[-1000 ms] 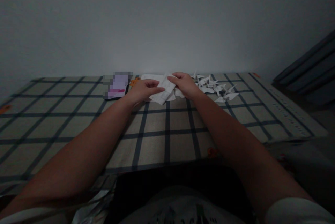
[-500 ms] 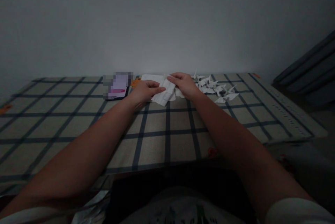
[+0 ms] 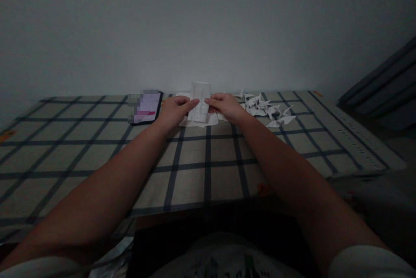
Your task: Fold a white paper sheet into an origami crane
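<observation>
A folded sheet of white paper (image 3: 200, 96) is held upright between my two hands, above the table's far side. My left hand (image 3: 175, 111) pinches its left edge, thumb on the near face. On the opposite edge, my right hand (image 3: 225, 105) grips it the same way, with the fingers partly hidden behind. Faint lines or creases show on the paper. Beneath and behind it lie other white paper sheets (image 3: 212, 120), partly covered by the hands. Several folded white paper cranes (image 3: 260, 105) are heaped just right of my right hand.
A phone (image 3: 150, 107) with a lit, partly blurred screen lies left of my left hand. The checked tablecloth (image 3: 191, 182) covers the table, which meets a plain wall (image 3: 208, 31) at the back. A dark ridged object (image 3: 386, 81) stands at the right.
The paper has turned from a slant to upright and risen a little. My left hand has shifted slightly left and now grips its left edge; the right hand has moved slightly.
</observation>
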Demonstrator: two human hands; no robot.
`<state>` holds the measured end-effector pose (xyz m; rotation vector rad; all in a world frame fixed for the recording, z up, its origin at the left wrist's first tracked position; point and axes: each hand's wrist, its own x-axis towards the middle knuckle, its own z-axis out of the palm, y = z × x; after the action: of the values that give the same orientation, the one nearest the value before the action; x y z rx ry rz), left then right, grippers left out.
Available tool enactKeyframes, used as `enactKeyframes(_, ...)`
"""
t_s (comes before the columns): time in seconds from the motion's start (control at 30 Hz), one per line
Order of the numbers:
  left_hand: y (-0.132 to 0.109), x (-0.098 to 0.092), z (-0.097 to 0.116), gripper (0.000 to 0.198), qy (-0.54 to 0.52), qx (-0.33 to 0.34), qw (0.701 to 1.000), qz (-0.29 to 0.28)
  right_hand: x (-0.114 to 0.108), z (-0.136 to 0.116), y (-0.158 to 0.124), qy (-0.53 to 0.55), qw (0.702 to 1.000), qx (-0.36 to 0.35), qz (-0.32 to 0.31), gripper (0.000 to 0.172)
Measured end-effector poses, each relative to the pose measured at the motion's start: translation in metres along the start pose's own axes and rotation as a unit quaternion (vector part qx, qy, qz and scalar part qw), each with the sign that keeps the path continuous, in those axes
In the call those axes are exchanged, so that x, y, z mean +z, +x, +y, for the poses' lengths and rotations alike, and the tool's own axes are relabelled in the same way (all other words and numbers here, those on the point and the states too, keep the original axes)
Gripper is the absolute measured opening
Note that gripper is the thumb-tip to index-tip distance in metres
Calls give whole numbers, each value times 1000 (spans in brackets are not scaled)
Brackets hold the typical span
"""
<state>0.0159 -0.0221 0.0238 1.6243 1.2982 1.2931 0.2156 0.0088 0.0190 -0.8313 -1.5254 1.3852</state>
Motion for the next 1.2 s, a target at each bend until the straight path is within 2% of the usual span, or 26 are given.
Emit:
enactKeyframes(0.17, -1, 1, -1, 37, -31, -17, 999, -38, 0, -3, -2, -34, 999, 3, 18, 25)
enactKeyframes(0.27, 1, -1, -5, 40, -13, -17, 998, -58, -1, -3, -2, -20, 1000, 17, 14, 26)
enactKeyframes(0.6, 4, -2, -7, 36, 18, -42, 996, -76, -1, 7, 5, 37, 998, -13, 40, 28)
enactKeyframes(0.73, 4, -1, -8, 37, 26, -43, 995, -86, 0, 6, 6, 72, 994, -21, 79, 25)
enactKeyframes(0.93, 0, 3, -5, 39, 21, -53, 994, -91, 1, 3, 4, 56, 994, -27, 91, 33)
enactKeyframes(1.0, 0, 4, -6, 40, 14, -54, 993, -99, 1, 3, 4, 56, 994, -29, 93, 30)
enactKeyframes(1.2, 2, 3, -10, 40, 21, -37, 994, -98, 2, 1, 4, 77, 991, 2, 105, 24)
